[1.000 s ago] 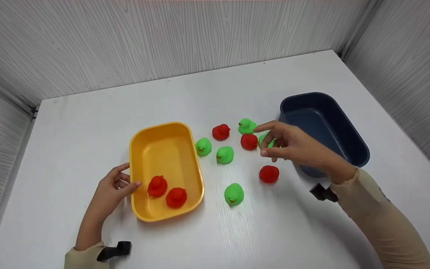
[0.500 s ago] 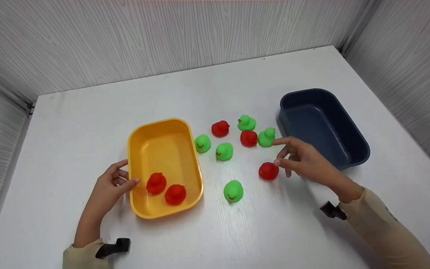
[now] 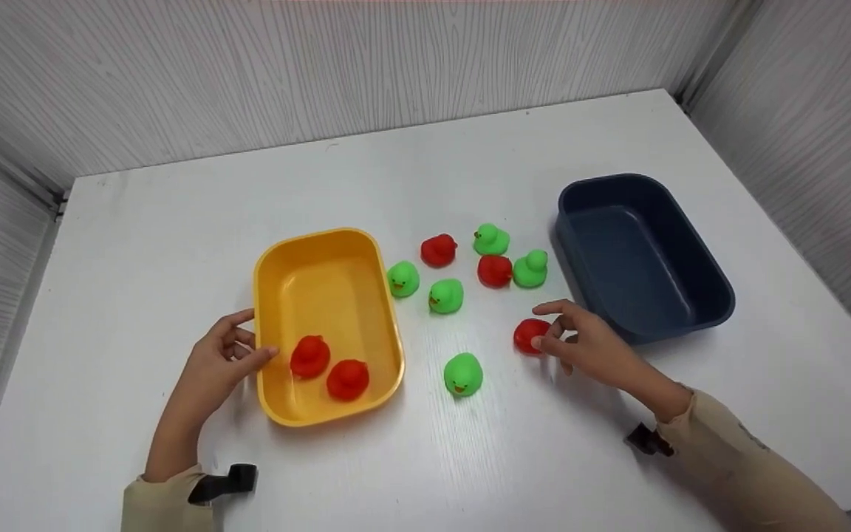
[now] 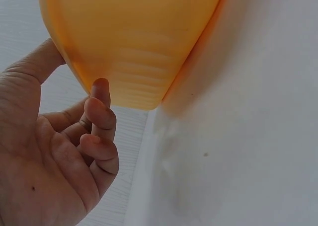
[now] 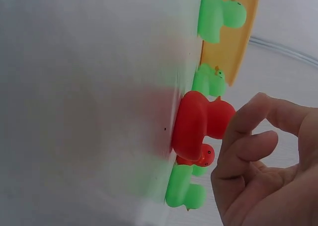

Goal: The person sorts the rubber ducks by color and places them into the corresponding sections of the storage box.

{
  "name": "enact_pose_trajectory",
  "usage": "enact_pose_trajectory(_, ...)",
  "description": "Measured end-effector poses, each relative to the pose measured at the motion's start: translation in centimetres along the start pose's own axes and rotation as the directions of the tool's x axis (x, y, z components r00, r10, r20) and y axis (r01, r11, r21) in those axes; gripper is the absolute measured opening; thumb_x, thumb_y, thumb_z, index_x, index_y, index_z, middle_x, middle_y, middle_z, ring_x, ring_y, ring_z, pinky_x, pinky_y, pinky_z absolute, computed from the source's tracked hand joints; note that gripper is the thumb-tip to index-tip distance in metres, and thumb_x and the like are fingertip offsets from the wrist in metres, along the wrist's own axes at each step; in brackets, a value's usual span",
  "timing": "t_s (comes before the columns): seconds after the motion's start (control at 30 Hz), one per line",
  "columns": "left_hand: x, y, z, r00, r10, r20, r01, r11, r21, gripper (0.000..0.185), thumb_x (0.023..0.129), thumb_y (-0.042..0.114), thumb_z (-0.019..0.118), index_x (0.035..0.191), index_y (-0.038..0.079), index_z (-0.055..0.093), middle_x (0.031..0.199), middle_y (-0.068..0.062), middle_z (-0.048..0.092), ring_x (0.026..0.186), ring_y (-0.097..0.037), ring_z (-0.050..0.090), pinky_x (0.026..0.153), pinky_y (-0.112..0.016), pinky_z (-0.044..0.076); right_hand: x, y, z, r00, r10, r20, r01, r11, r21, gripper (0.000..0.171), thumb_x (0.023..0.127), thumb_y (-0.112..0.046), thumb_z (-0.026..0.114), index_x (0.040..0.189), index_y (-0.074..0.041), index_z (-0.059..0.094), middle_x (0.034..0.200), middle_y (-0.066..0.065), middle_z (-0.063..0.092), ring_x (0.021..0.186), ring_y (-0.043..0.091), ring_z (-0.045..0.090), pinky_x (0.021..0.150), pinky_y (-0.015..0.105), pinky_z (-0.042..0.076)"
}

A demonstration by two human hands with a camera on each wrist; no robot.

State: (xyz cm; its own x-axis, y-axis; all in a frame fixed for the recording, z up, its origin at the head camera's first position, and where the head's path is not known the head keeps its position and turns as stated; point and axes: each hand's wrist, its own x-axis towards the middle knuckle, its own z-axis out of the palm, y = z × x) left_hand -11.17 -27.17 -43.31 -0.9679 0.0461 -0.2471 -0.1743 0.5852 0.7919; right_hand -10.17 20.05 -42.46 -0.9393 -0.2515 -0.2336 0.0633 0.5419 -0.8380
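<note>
My left hand (image 3: 207, 369) holds the left rim of a yellow plastic tub (image 3: 318, 292), thumb over the edge and fingers outside. The left wrist view shows the thumb and fingertips at the tub's wall (image 4: 134, 42). Two red rubber ducks (image 3: 310, 357) lie inside it. My right hand (image 3: 592, 351) hovers over a red rubber duck (image 3: 525, 336) on the table, its thumb overlapping the duck's right side. In the right wrist view, the bent, parted fingers (image 5: 246, 154) are beside that duck's head (image 5: 220, 117); no grip on it shows.
Between the tubs, several green ducks (image 3: 463, 374) and two more red ducks (image 3: 438, 250) are scattered on the white table (image 3: 211, 199). A dark blue tub (image 3: 636, 258) with nothing in it stands at the right. Pale wood-grain panels (image 3: 366, 66) border the back and sides.
My right hand has come back from the green duck near the blue tub and down to the nearer red duck. The left hand keeps its hold on the yellow tub.
</note>
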Motion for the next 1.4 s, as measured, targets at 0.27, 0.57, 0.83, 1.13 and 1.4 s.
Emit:
enact_pose_trajectory(0.27,-0.2,-0.1,0.0,1.0,0.0,0.005,0.001,1.0,-0.012,0.071,0.088,0.036,0.07,0.145,0.009,0.037,0.104,-0.007,0.052,0.082,-0.01,0.05,0.066,-0.018,0.045,0.5,0.7,0.0,0.998,-0.034,0.05,0.037,0.997,-0.069,0.045,0.089,-0.009,0.066,0.129,0.003,0.05,0.08,0.009,0.055,0.052,0.012,0.049,0.051,0.022,0.046)
enact_pose_trajectory(0.57,-0.3,0.1,0.0,1.0,0.006,0.0,-0.006,1.0,-0.005,0.07,0.088,0.036,0.07,0.144,0.008,0.038,0.103,-0.006,0.053,0.08,-0.009,0.051,0.065,-0.018,0.044,1.0,0.9,0.0,0.997,-0.068,0.036,0.073,0.985,-0.154,0.035,0.087,-0.006,0.067,0.12,0.002,0.057,0.082,0.009,0.057,0.065,0.014,0.049,0.053,0.02,0.043)
enact_pose_trajectory(0.83,-0.2,0.0,0.0,1.0,0.001,-0.001,-0.001,1.0,0.004,0.072,0.088,0.038,0.07,0.145,0.009,0.038,0.104,-0.007,0.053,0.081,-0.01,0.05,0.066,-0.018,0.044,1.1,0.8,0.2,0.998,-0.061,0.013,0.062,0.971,-0.231,0.03,0.087,-0.006,0.068,0.115,0.0,0.061,0.082,0.008,0.059,0.072,0.016,0.049,0.056,0.02,0.04)
enact_pose_trajectory(1.13,-0.1,0.1,0.0,1.0,-0.004,0.0,0.004,1.0,0.001,0.072,0.087,0.039,0.07,0.145,0.01,0.038,0.104,-0.007,0.053,0.082,-0.011,0.05,0.067,-0.017,0.045,0.8,-0.4,-0.4,0.999,-0.049,0.005,0.049,0.981,-0.187,0.031,0.088,-0.008,0.066,0.118,-0.002,0.06,0.082,0.007,0.057,0.07,0.017,0.048,0.058,0.02,0.04)
enact_pose_trajectory(1.4,0.0,0.1,-0.1,1.0,-0.003,0.005,0.003,1.0,0.006,0.073,0.088,0.039,0.069,0.145,0.01,0.037,0.106,-0.008,0.053,0.083,-0.012,0.05,0.067,-0.018,0.044,0.4,-2.6,-1.3,0.997,-0.076,0.028,0.078,0.992,-0.101,0.033,0.09,-0.01,0.065,0.122,-0.003,0.059,0.085,0.007,0.057,0.059,0.013,0.05,0.055,0.021,0.044)
